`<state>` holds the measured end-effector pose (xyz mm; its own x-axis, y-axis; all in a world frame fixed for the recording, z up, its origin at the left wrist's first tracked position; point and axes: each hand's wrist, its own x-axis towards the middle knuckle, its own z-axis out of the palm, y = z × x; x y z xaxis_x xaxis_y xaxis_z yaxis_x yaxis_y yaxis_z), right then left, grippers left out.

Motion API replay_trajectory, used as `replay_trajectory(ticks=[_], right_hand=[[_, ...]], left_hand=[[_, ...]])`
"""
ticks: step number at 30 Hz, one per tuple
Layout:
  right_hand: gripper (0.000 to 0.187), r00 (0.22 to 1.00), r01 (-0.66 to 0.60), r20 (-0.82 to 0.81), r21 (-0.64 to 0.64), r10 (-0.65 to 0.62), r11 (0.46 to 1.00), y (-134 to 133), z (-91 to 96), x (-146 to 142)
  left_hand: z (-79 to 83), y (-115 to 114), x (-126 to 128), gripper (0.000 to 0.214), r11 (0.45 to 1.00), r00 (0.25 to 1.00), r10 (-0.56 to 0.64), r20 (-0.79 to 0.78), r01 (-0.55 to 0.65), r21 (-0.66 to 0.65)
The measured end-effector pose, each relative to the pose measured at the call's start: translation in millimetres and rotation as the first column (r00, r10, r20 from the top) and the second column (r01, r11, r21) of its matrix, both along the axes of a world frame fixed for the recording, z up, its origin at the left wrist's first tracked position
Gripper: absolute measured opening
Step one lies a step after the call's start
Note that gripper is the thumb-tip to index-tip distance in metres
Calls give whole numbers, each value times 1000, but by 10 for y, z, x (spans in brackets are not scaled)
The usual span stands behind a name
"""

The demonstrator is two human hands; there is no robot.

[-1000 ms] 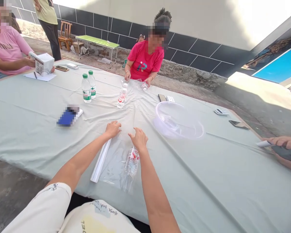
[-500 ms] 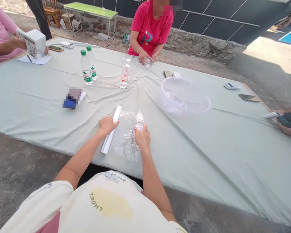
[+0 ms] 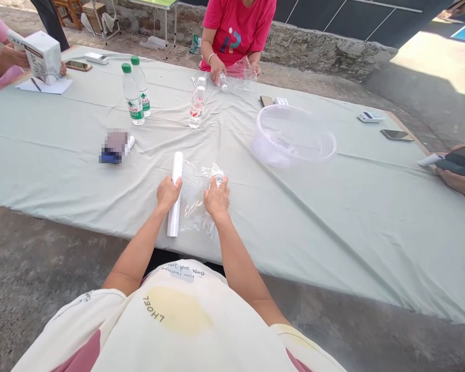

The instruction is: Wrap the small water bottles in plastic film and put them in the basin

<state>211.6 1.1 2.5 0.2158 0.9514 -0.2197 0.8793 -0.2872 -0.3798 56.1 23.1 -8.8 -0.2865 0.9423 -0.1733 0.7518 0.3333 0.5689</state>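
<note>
A white roll of cling film (image 3: 175,194) lies on the pale green tablecloth (image 3: 333,206) near the front edge. My left hand (image 3: 168,192) is closed over the middle of the roll. A sheet of clear film (image 3: 196,204) stretches from the roll to the right. My right hand (image 3: 217,198) grips a small water bottle (image 3: 218,179) wrapped in that film; only the bottle's cap end shows past my fingers.
A clear plastic bowl (image 3: 294,138) stands to the right beyond my hands. Three water bottles (image 3: 133,101) (image 3: 197,106) stand further back, with a blue and white object (image 3: 115,146) on the left. A person in red (image 3: 236,36) handles film and a bottle opposite. Phones and other hands line the right edge.
My hands have drawn the roll and the bottle closer together. My left hand moved onto the roll's middle, and my right hand closed further over the wrapped bottle. The camera tilted down.
</note>
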Motion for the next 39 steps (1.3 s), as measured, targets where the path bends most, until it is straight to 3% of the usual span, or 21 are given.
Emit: replay_trajectory(ticks=[4, 9, 12, 15, 17, 20, 23, 28, 31, 36, 39], right_hand=[[61, 999, 23, -32, 8, -23, 1000, 0, -11, 18], [64, 998, 20, -67, 4, -19, 1000, -11, 16, 28], [65, 997, 27, -70, -18, -28, 999, 2, 17, 25], [69, 993, 15, -118, -30, -19, 999, 20, 2, 54], [71, 982, 6, -186, -26, -10, 1000, 26, 0, 93], [71, 962, 3, -273, -41, -14, 999, 20, 24, 168], [70, 951, -22, -308, -35, 10, 999, 0, 62, 253], [74, 946, -41, -323, 5, 41, 999, -48, 52, 351], [74, 932, 4, -363, 23, 5, 1000, -72, 28, 342], [71, 923, 13, -384, 24, -3, 1000, -52, -44, 267], [65, 877, 23, -481, 53, 5, 998, -18, -140, 237]], left_hand=[[-16, -22, -134, 34, 987, 988, 150, 35, -152, 43], [88, -96, -738, 30, 936, 942, 332, 39, -334, 113], [237, -216, -1202, 25, 852, 892, 450, 31, -440, 284], [443, -252, -1541, 26, 750, 826, 559, -68, -469, 466], [562, -159, -1619, 27, 749, 816, 566, -117, -449, 487], [632, 178, -1501, 35, 855, 880, 437, -189, -341, 390], [601, 695, -1233, 44, 942, 936, 264, -234, -198, 270], [507, 1577, -903, 55, 979, 956, 166, -242, -130, 158], [376, 1915, -855, 61, 980, 953, 171, -249, -139, 140], [212, 2065, -827, 68, 986, 944, 164, -288, -153, 61], [300, 1832, -699, 70, 977, 941, 76, -329, -4, 215]])
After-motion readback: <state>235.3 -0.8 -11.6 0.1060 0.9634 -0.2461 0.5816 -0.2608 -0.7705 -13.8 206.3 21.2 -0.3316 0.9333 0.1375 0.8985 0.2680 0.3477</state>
